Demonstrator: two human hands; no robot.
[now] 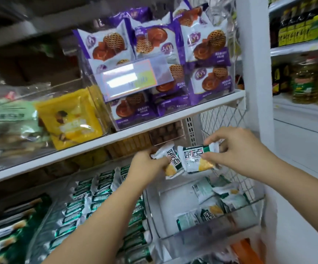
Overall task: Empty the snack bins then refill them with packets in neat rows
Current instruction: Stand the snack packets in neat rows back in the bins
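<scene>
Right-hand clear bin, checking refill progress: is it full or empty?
Neither: the clear bin holds only a few loose packets, bare floor showing at its left.

1. The price label [133, 79] on the upper bin [173, 113] is washing out into glare, its print not reading
2. Motion blur is smearing the green bags [11, 119] at far left
3. The left hand [146, 164] is covering one end of the left packet [173, 161]; the right hand [236, 149] is hiding the right end of the right packet [194, 157]
4. The bottom edge is cutting off an orange thing [243, 250], its kind unclear
5. The right edge is cropping the oil bottles [306, 82]
</scene>
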